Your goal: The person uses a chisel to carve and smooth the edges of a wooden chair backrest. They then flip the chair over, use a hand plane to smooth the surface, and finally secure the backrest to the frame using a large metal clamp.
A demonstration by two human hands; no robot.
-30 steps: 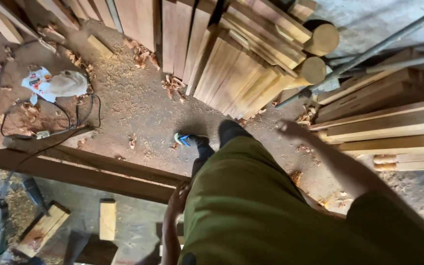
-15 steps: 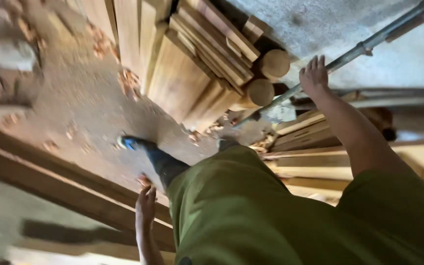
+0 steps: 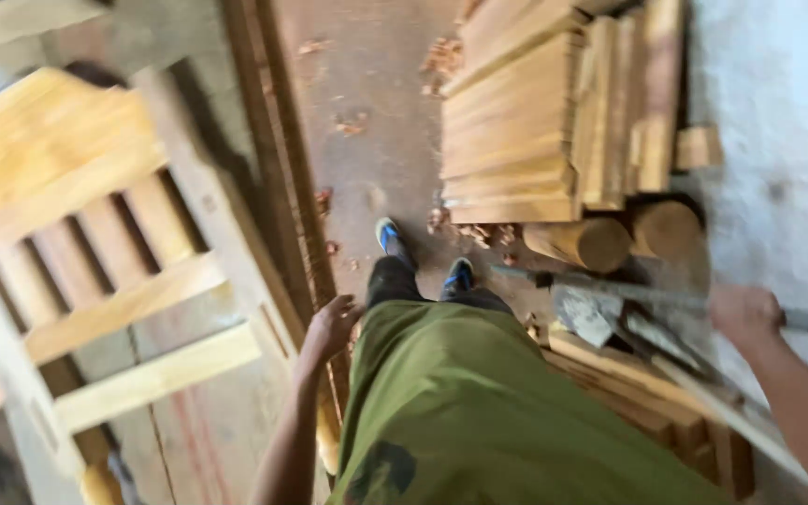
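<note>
My right hand (image 3: 745,314) is wrapped around a long grey metal pipe (image 3: 628,292) that runs across the right side above a stack of wooden boards (image 3: 652,397). My left hand (image 3: 331,325) hangs at my side next to a long dark wooden beam (image 3: 282,187); its fingers are loosely curled and hold nothing. Between the arms I see my green shirt and my feet in blue shoes (image 3: 387,234) on the dirt floor.
A pale wooden slatted frame (image 3: 133,299) lies at the left. Stacked planks (image 3: 516,131) and two round logs (image 3: 591,245) lie ahead on the right beside a whitish wall (image 3: 769,112). Wood shavings dot the floor.
The view has swung left, bringing the slatted frame into sight. My right hand has closed on the metal pipe it was reaching toward. My left hand stays low at my side.
</note>
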